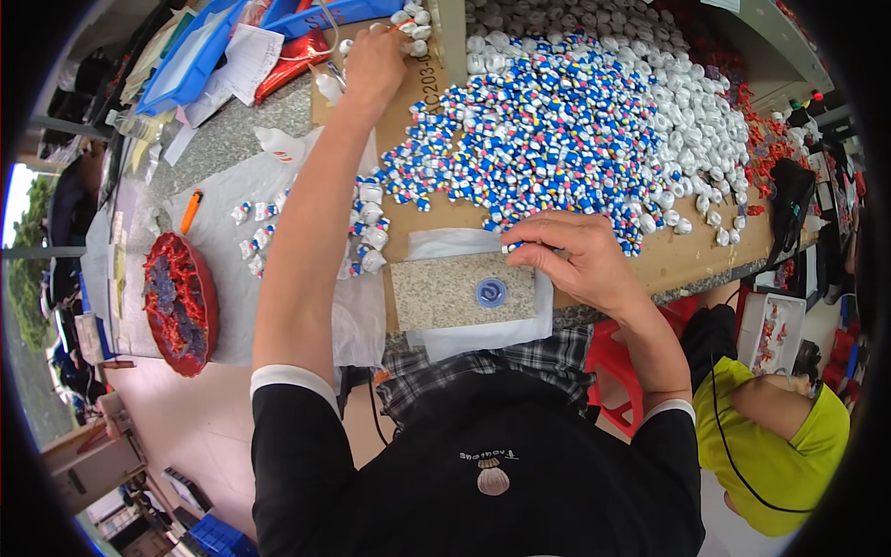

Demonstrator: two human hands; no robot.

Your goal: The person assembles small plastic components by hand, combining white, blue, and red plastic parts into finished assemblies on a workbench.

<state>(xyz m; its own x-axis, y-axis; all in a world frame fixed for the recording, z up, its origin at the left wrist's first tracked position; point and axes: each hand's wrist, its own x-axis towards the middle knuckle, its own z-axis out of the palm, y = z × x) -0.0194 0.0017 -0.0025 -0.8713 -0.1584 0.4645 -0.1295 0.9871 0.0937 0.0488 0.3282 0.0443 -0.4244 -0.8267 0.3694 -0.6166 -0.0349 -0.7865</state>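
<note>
My left hand [376, 72] is stretched far forward, its fingers curled down at a small group of round white pieces [419, 32]. Something thin and orange shows by its fingertips; what they hold is too small to make out. Close to my body, my right hand [583, 258] pinches a small blue-and-white piece [510, 248] between thumb and fingers. This piece is just above a speckled stone slab [432, 295], where a small round blue dish [490, 293] lies. Beyond the right hand spreads a large heap of small blue, white, red and yellow pieces [557, 125].
White round pieces [691, 130] surround the heap's right side. Left of my left arm are a red bowl [200, 320] of red and purple bits, an orange-handled tool [191, 212] and white bottles [278, 143]. Blue trays [190, 60] stand farther back. A person in yellow-green [775, 446] sits at right.
</note>
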